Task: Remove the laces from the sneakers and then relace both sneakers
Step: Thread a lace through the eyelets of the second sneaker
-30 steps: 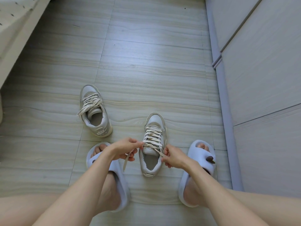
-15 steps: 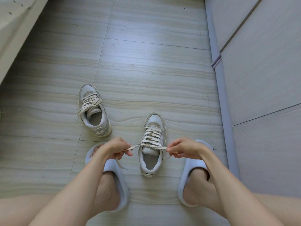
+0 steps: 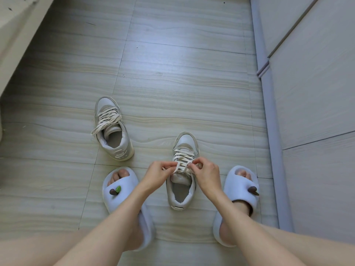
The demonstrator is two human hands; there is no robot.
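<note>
The near sneaker (image 3: 182, 169) is stood on the floor (image 3: 172, 73) between two slippered feet, toe pointing away. Its lace (image 3: 181, 166) is pinched at the upper eyelets by both hands: the left hand (image 3: 156, 174) is curled on a strand from the left side, the right hand (image 3: 206, 172) from the right, fingertips nearly meeting over the tongue. The far sneaker (image 3: 113, 129) is set well apart to the left, laced, its loose ends draped over its side.
</note>
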